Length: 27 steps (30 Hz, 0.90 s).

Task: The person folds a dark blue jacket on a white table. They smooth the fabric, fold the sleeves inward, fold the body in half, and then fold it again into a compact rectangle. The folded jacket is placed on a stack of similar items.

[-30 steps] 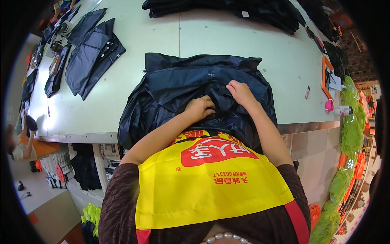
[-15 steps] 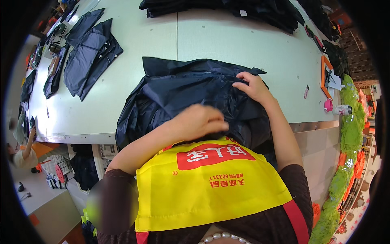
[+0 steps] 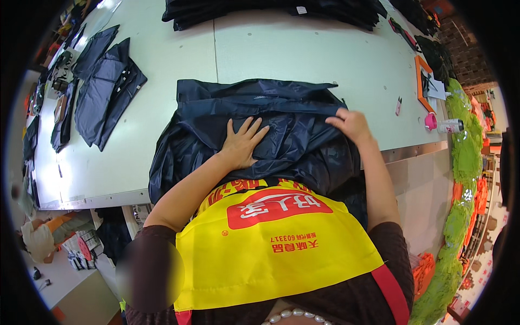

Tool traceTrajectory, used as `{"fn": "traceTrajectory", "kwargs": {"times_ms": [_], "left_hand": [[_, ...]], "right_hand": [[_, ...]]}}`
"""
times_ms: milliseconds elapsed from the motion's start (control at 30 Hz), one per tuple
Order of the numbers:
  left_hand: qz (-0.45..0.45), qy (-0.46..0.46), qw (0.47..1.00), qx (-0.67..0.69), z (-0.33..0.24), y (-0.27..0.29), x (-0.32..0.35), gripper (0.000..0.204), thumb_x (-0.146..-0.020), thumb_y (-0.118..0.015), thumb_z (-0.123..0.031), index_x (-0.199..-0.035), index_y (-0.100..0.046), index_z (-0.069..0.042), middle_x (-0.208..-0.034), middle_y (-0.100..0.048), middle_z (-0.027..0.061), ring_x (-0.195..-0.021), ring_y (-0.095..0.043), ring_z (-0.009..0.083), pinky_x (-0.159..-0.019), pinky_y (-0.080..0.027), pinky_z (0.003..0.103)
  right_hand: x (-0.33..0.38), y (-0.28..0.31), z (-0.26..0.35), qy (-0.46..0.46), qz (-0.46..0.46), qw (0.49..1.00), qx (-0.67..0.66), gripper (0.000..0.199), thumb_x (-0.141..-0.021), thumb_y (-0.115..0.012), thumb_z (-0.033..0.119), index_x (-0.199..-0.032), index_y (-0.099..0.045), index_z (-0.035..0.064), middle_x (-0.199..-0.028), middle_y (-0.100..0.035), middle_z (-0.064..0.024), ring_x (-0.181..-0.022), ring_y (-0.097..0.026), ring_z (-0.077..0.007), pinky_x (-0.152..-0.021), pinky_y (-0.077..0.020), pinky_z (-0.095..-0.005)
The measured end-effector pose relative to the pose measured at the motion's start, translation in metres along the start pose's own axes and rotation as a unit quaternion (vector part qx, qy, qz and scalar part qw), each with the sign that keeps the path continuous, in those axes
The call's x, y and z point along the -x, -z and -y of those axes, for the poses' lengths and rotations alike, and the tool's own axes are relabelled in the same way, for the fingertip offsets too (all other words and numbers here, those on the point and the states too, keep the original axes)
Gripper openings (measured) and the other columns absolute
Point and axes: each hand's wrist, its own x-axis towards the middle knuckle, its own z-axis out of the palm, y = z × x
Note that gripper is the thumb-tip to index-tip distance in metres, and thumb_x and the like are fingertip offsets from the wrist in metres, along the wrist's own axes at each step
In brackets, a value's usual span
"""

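Note:
A dark navy jacket (image 3: 189, 127) lies bunched on the pale table in front of me, its lower part hanging over the near edge. A short stretch of zipper shows near its far edge. My left hand (image 3: 242, 145) rests flat on the middle of the jacket, fingers spread. At the jacket's right side, my right hand (image 3: 353, 127) pinches the cloth between thumb and fingers. Most of the fabric under the hands is creased, and folds hide the lower part.
Folded dark garments (image 3: 103, 95) lie on the left of the table (image 3: 287, 54). A dark stack of clothing (image 3: 271, 15) fills the far side. Toward the right are an orange-edged tray (image 3: 420, 89), a pink object (image 3: 430, 121) and a can (image 3: 450, 126), beside heaped green fabric (image 3: 460, 157).
My left hand has moved away from my body and left, settling flat on the jacket. My right hand has shifted right along its edge. The jacket's far edge lies straighter.

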Motion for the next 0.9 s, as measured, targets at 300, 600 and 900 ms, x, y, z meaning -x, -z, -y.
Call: {"fn": "traceTrajectory", "kwargs": {"times_ms": [300,600,900], "left_hand": [[-0.001,0.023,0.999,0.048,-0.013,0.014,-0.006,0.082,-0.071,-0.073,-0.039,-0.140,-0.035,-0.019,-0.146,-0.032,0.0128,-0.137,-0.025,0.0318,-0.103,-0.020,0.063],[-0.064,-0.025,0.997,-0.028,-0.007,-0.007,-0.019,0.078,-0.076,-0.066,-0.022,-0.144,-0.027,-0.023,-0.150,-0.024,0.0105,-0.139,-0.019,0.0292,-0.103,-0.018,0.064],[-0.356,-0.074,0.921,0.137,-0.021,0.063,-0.135,0.054,-0.077,-0.070,-0.024,-0.121,-0.051,-0.001,-0.111,-0.060,0.0173,-0.106,-0.056,0.0338,-0.096,-0.040,0.042]], "right_hand": [[-0.034,-0.009,0.020,-0.067,0.086,0.981,0.163,0.056,-0.086,-0.047,0.057,-0.068,-0.064,0.0061,-0.072,-0.065,-0.0145,-0.072,-0.063,-0.0351,-0.063,-0.0502,-0.0433],[-0.040,-0.040,0.004,-0.198,0.036,0.960,0.196,0.058,-0.084,-0.050,0.059,-0.072,-0.064,0.0044,-0.075,-0.066,-0.0159,-0.075,-0.065,-0.0336,-0.064,-0.0502,-0.0410],[0.002,-0.029,-0.049,-0.151,0.022,0.988,0.016,0.037,-0.078,-0.068,0.039,-0.068,-0.056,0.0052,-0.069,-0.059,-0.0118,-0.064,-0.058,-0.0290,-0.057,-0.0449,-0.0379]]}}
